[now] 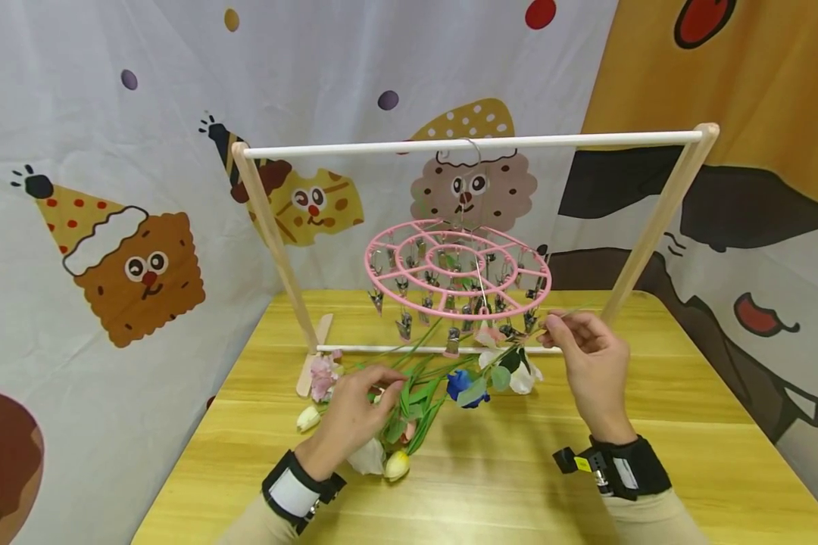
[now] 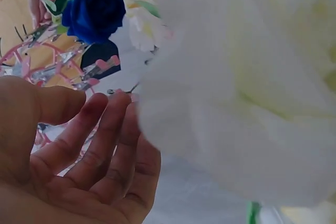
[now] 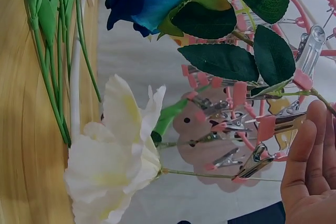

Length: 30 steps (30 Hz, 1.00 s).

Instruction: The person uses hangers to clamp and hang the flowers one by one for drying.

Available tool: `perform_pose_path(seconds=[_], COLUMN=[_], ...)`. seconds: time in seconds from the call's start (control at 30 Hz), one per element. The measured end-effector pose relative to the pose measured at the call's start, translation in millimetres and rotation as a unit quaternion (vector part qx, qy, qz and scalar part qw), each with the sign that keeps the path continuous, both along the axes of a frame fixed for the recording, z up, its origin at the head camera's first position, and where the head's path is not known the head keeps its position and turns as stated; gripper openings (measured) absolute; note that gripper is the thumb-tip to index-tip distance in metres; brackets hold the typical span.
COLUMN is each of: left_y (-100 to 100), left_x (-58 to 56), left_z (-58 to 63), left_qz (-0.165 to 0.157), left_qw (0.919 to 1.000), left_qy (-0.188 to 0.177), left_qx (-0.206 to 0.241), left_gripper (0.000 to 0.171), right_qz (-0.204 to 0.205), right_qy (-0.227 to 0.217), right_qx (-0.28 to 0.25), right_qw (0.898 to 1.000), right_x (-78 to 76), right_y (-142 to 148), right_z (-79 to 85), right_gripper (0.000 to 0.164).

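Note:
A blue rose (image 1: 468, 388) hangs head-down below the right side of a pink round clip hanger (image 1: 458, 314). Its leafy stem slants up to my right hand (image 1: 589, 367), whose thumb and fingertips pinch it beside the hanger's metal clips (image 3: 312, 51). A white flower (image 3: 113, 153) hangs by a thin stem from a clip in the right wrist view. My left hand (image 1: 356, 409) is over the loose flowers on the table, fingers loosely bent. Nothing shows between its fingers (image 2: 107, 148) in the left wrist view, where a large white bloom (image 2: 236, 87) covers the right side.
The hanger hooks onto the white top bar (image 1: 382, 147) of a wooden-sided stand (image 1: 273, 235). On the wooden table (image 1: 511, 492) lie a yellow tulip (image 1: 397, 465), a pink flower (image 1: 323, 376) and several green stems (image 1: 426, 420). A patterned cloth (image 1: 313, 68) hangs behind.

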State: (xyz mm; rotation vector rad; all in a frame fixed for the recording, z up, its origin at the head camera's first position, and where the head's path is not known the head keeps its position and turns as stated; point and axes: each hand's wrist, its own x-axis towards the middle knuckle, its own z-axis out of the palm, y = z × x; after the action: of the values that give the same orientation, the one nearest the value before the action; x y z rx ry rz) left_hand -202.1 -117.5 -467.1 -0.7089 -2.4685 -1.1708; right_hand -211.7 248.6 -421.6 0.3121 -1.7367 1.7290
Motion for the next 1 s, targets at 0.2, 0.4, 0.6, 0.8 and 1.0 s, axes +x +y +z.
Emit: perform_pose_path(seconds=[0.2,0.4,0.6,0.8,1.0], left_y=[-3,-6,-7,-5,3], left_x=[-3.0,-7.3,-12.8,-19.2,-26.0], left_z=[-5.4,-11.6,-14.9,-15.7,-15.2], left_qz=[0.012,0.022,0.04,0.036,0.029], left_qw=[0.9995,0.9984,0.9959,0.9929,0.9901], left_qy=[-0.02,-0.029,-0.018,-0.018,-0.019], left_qx=[-0.019,-0.043,-0.079,-0.112,-0.136], left_gripper=[0.012,0.012,0.01,0.008,0.012], right_qz=[-0.003,-0.019,-0.019,-0.02,-0.025], right_qy=[-0.011,-0.03,-0.04,-0.045,-0.058], right_qx=[-0.014,-0.013,-0.011,-0.008,0.006], right_qw=[1.0,0.999,0.999,0.999,0.998], right_x=[-1.8,-7.5,-14.4,-14.9,-10.0], right_y=[7,14,24,34,38], right_z=[-0.3,1.0,4.0,4.3,-2.5], right_gripper=[0.018,0.019,0.021,0.022,0.026])
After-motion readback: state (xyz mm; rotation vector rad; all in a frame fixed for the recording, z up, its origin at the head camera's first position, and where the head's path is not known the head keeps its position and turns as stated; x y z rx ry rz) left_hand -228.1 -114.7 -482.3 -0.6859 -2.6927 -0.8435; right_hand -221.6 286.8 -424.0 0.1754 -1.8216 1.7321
